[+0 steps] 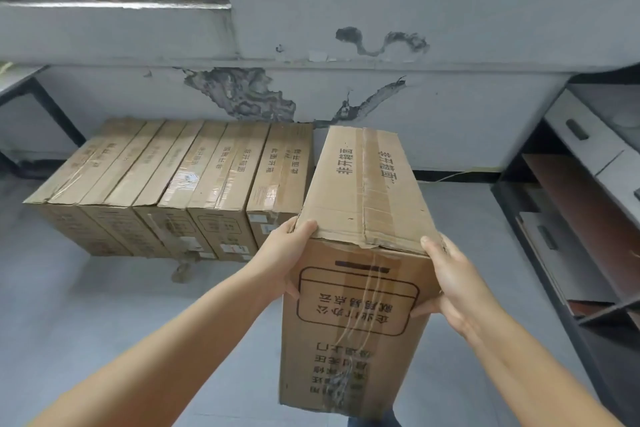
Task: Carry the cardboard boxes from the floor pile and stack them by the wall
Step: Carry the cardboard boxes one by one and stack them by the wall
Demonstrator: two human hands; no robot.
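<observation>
Clamping the box (pixel 360 253), your left hand (pixel 287 253) and right hand (pixel 453 284) are holding its stiff, probably heavy sides; row (pixel 180 184) at ten o'clock.

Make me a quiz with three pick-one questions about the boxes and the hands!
1. Where does the row of brown cardboard boxes stand?
A under the window, against the wall
B on the shelf
C on a table

2. What colour is the floor?
A red
B grey
C green

3. How is the tall brown cardboard box held?
A by one hand
B by both hands
C by no hand

Answers: 1 A, the row touches the peeling grey wall. 2 B, the floor is plain grey. 3 B, the left hand and the right hand grip its sides.
</observation>
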